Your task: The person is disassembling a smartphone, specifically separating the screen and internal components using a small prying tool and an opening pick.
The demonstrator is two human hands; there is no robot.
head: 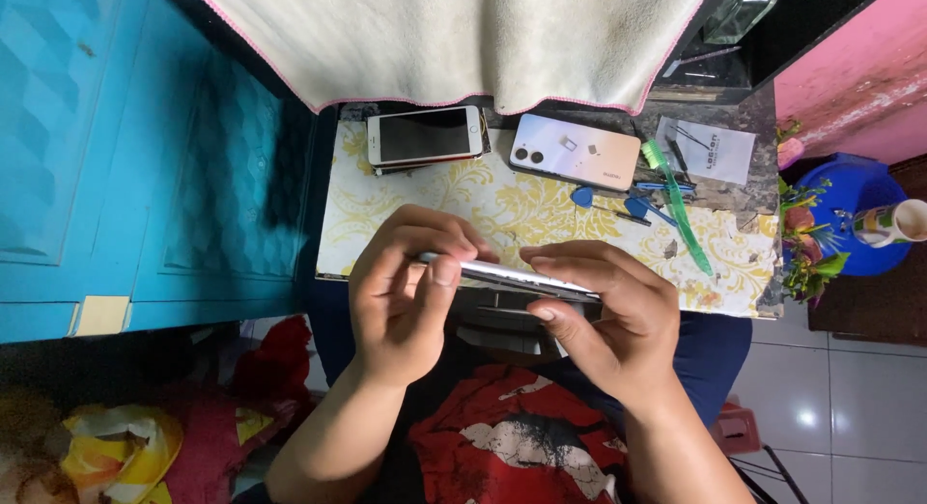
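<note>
While both hands pinch a thin silver phone (pixel 512 277) edge-on, left fingers (pixel 439 263) and right fingers (pixel 565 272) closed on its ends, it looks unopened. Beyond the fingers, two phones (pixel 425 135) (pixel 576 152), blue picks (pixel 637 208) and a green toothbrush (pixel 681 210) lie on the counter (pixel 502 210).

Two phones (pixel 425 135) (pixel 576 151), green toothbrush (pixel 679 207), cream towel (pixel 454 36)

Person, seen from above at lower centre of the frame: red T-shirt with a black-and-white printed graphic across the chest, dark blue garment at the lap on the right. Both forearms bare, no sleeves reaching them. Hands: left (pixel 401 296), right (pixel 603 316), bare, ungloved.
</note>
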